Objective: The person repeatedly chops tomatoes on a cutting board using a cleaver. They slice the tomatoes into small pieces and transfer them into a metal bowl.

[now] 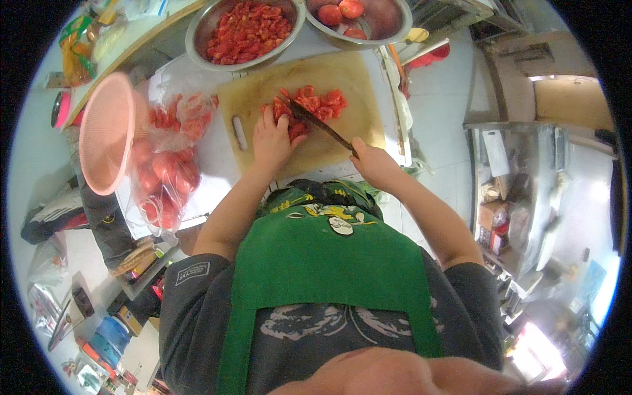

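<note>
My right hand (371,163) grips the handle of a dark-bladed kitchen knife (321,126). The blade slants up and left across chopped tomato (316,102) on a worn, yellowed cutting board (340,74). With fingers spread, my left hand (272,138) presses tomato pieces (297,129) against the board, just left of the blade. Its fingertips are close to the knife's tip end, and I cannot tell if they touch the blade. A slot handle (239,133) is cut in the board's left end.
Beyond the board stand a steel bowl (193,49) of chopped tomato and another steel bowl (390,34) with a few whole tomatoes. On the left are plastic bags of tomatoes (170,173) and a pink plastic basket (106,138), tilted. Metal shelving (523,197) stands on the right.
</note>
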Demonstrator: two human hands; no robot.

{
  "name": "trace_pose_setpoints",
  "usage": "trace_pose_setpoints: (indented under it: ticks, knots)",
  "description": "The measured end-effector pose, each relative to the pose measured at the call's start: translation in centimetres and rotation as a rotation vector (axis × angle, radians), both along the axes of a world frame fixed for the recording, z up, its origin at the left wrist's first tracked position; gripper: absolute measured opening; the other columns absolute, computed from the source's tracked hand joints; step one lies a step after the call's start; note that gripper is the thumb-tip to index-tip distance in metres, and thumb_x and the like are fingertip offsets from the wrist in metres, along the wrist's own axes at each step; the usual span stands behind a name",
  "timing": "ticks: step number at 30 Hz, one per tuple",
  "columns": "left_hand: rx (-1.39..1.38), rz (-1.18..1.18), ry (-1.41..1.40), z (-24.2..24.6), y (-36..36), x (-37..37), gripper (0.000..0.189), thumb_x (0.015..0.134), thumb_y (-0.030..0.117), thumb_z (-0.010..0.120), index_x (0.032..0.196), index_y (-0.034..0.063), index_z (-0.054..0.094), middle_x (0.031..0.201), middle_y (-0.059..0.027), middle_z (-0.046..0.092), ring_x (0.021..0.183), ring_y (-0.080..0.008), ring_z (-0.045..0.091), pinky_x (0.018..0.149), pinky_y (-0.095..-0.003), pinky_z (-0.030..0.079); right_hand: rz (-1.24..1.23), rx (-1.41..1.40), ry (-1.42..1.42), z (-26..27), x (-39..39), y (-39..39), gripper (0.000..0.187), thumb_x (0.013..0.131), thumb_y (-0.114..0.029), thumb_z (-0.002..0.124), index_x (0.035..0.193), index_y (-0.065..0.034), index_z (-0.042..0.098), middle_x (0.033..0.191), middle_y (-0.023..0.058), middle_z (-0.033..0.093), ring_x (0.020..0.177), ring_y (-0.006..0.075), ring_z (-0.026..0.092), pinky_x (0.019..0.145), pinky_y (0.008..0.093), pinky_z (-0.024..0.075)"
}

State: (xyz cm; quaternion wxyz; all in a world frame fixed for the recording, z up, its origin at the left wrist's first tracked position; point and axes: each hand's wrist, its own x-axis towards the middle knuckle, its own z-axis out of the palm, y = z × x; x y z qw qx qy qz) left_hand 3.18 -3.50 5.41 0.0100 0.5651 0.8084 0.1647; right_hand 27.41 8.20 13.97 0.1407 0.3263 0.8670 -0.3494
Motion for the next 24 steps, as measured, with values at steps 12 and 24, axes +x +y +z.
trace_pose_setpoints:
  ticks: [12,24]
  knots:
    - [0.042,-0.045,0.007,-0.3,-0.3,-0.3,0.058,0.078,0.047,0.076,0.118,0.0079,0.064,0.135,-0.0267,0.051,0.118,-0.0435,0.052,0.095,-0.0512,0.046,0.037,-0.125,-0.052,1.6,-4.5,-0.9,0.027,0.1,-0.023,0.053,0.114,-0.0039,0.04,0.092,0.0313,0.064,0.087,0.0508,0.063,0.075,0.0582,0.049]
    - [0.004,0.046,-0.003,-2.1,-0.8,-0.2,0.061,0.075,0.046,0.08,0.119,0.0078,0.063,0.138,-0.0234,0.049,0.118,-0.0414,0.051,0.098,-0.0496,0.043,0.104,-0.022,-0.073,-0.3,-2.4,-0.3,0.023,0.099,-0.019,0.048,0.116,-0.0044,0.043,0.097,0.0301,0.067,0.092,0.0492,0.065,0.081,0.0578,0.0506]
